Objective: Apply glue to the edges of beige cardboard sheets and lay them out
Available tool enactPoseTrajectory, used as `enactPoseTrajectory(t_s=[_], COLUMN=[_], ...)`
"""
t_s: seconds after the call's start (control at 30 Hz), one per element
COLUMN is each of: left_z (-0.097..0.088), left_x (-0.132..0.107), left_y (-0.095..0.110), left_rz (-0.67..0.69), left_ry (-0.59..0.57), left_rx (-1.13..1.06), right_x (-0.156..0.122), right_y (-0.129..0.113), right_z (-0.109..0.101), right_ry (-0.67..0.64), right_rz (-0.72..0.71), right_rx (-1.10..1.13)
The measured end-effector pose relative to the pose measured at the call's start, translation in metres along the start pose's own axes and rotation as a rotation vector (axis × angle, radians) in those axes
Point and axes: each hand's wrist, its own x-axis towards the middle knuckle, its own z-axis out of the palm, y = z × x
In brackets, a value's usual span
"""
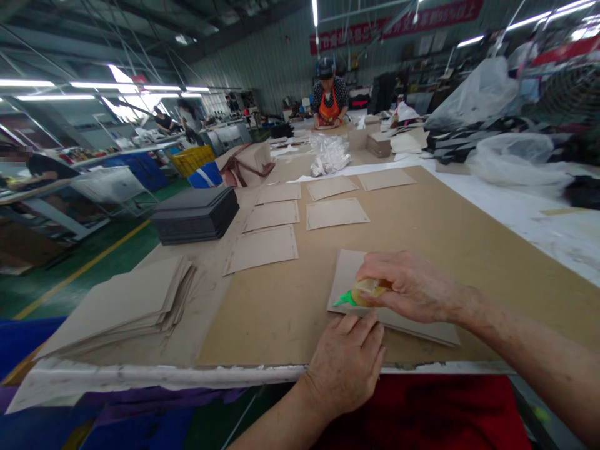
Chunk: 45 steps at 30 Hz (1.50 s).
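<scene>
While a translucent bottle [368,289] is gripped by the curled right hand [415,286], its green nozzle [345,299] is pointed left.
Its long axis is held left-to-right above matte board [345,269]; half-open, the left hand [347,359] is rested nearer.

Right forearm [529,353] bare, in from the lower right edge and angled up and leftward to the wrist [464,306]; right grip [415,284] back-of-hand up, fingers [382,267] bent and closed in a squeeze, tips pointing left. Left forearm [281,419], also bare, rises from the bottom edge toward the right; left grip [349,356] palm down, knuckles uppermost, fingers slightly bent and pointing forward, closed on nothing. Grips near each other, the left one lower and closer to the body, the right one farther forward.
</scene>
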Motion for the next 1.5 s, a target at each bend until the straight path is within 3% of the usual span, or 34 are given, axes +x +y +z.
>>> enactPoseTrajectory(t_s=[1.03, 1.5], left_z=[0.004, 0.003], left_x=[-0.002, 0.0], left_y=[0.0, -0.001], left_rz=[-0.001, 0.011], left_ry=[0.036, 0.059], left_rx=[0.015, 0.018], right_x=[0.024, 0.046], right_y=[0.001, 0.024], right_z=[-0.015, -0.03], right_ry=[-0.107, -0.055], right_rz=[0.028, 0.149], right_rx=[0.065, -0.179])
